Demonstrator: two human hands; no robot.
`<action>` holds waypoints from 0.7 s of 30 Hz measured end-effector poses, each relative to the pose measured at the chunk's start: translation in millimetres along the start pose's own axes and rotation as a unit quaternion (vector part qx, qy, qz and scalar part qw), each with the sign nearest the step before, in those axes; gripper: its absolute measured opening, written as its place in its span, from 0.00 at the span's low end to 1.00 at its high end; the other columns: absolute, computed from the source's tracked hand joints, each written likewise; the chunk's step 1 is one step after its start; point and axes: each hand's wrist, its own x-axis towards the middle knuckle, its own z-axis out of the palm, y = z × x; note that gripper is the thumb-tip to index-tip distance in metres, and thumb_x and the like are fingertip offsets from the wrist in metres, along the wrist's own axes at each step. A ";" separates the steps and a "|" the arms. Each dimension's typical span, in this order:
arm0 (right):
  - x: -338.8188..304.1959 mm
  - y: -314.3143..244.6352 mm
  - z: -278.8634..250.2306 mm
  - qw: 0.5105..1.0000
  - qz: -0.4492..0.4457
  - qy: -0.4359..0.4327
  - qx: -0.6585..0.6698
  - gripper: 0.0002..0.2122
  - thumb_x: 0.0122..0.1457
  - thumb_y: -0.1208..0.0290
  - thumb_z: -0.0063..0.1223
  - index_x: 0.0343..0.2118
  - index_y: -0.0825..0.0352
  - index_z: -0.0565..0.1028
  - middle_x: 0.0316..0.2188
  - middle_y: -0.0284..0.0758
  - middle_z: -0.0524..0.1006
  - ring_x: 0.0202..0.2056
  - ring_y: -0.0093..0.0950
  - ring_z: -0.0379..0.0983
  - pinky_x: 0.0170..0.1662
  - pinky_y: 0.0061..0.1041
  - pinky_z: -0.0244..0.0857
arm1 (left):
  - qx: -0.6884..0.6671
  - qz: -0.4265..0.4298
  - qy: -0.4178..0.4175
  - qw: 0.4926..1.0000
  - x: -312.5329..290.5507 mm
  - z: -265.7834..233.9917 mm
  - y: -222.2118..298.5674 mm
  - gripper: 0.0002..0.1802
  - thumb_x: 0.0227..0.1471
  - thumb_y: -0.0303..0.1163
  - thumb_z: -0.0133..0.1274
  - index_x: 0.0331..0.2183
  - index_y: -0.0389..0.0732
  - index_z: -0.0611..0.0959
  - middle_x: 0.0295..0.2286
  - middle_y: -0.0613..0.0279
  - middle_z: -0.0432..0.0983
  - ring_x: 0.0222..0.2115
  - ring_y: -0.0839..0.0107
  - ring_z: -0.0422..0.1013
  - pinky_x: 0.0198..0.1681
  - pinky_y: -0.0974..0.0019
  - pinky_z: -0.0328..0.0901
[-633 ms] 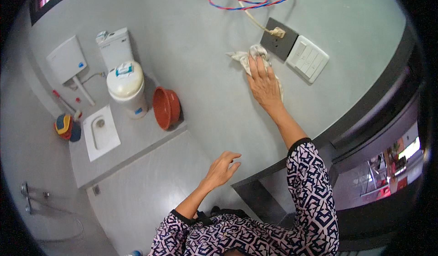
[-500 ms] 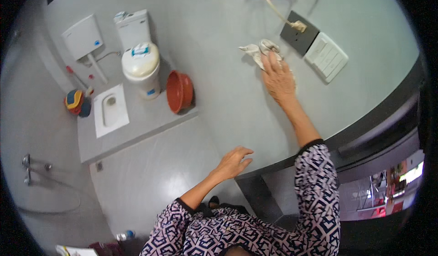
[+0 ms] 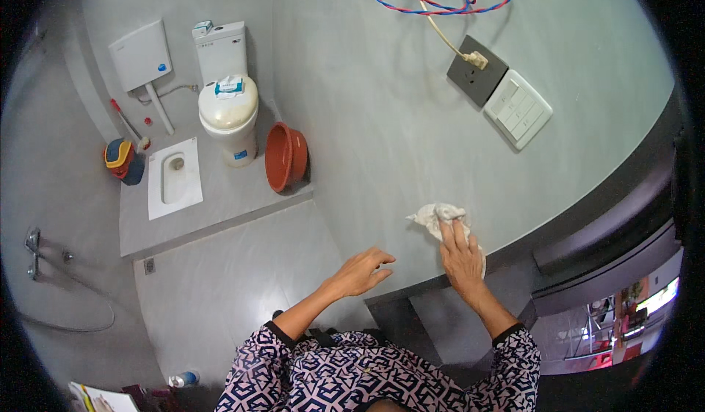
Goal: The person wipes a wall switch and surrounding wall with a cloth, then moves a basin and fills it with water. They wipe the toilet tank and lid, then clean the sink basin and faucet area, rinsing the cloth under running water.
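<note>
Down the grey wall point(image 3: 367, 118) slid one white cloth point(image 3: 438, 215), right hand point(image 3: 463, 254) fingers flat atop; left hand point(image 3: 361, 271) loosely spread.

**White cloth on grey wall**

White cloth point(image 3: 440, 217): crumpled, bunched into irregular folds, pressed flat against the grey wall under the fingers of the right hand point(image 3: 461, 258). Most of it protrudes beyond the fingertips; a strip shows beside the palm. Well apart from the left hand point(image 3: 361, 271).

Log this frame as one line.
right hand: flat on crumpled white cloth, pressed to grey wall | left hand: open, empty, near wall | white switch plate: above, apart
</note>
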 end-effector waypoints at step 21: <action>223.2 171.3 110.2 0.988 0.056 0.135 -0.051 0.04 0.49 0.73 0.48 0.26 0.63 0.75 0.56 0.30 0.60 0.55 0.30 0.55 0.44 0.29 0.59 | 0.009 -0.142 0.016 0.990 33.5 -21.6 -11.2 0.18 0.52 0.37 0.51 0.44 0.38 0.76 0.38 0.53 0.73 0.38 0.63 0.72 0.39 0.61 0.67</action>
